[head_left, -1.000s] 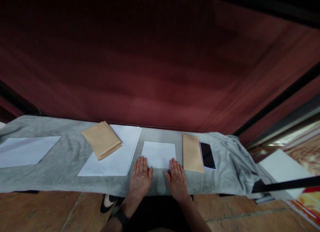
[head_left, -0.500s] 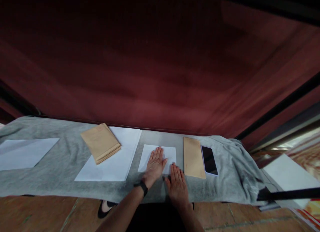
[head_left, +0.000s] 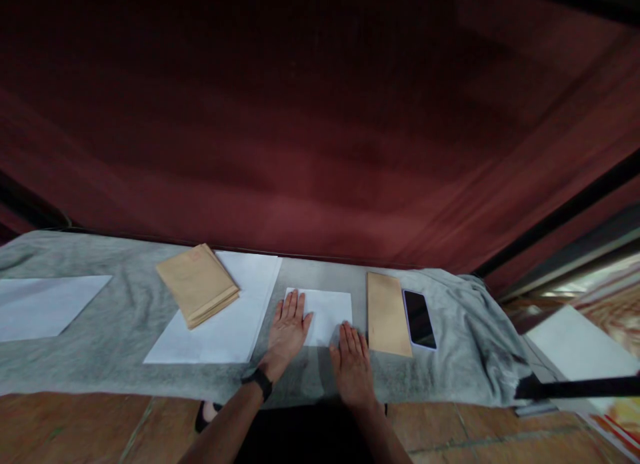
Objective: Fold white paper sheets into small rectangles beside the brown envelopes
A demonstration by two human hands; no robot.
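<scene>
A small white sheet of paper point(head_left: 327, 311), perhaps folded, lies flat on the grey cloth in front of me. My left hand point(head_left: 289, 323) rests flat on the sheet's left edge, fingers stretched out and thumb apart. Over the sheet's lower right corner lie the fingertips of my right hand point(head_left: 353, 361), its palm on the cloth and its fingers straight. Neither hand grips anything. A brown envelope point(head_left: 387, 314) lies just right of the sheet, with a phone point(head_left: 419, 319) beside it.
Left of my hands, a stack of brown envelopes point(head_left: 197, 284) sits on larger white sheets point(head_left: 215, 341). Another white sheet point(head_left: 45, 307) lies at the far left. Grey cloth point(head_left: 125, 317) covers the narrow surface, with a dark red panel point(head_left: 300, 184) rising behind it.
My left hand has slid left across the small sheet, from its middle to its left edge. My right hand has stayed nearly in place at the lower right corner.
</scene>
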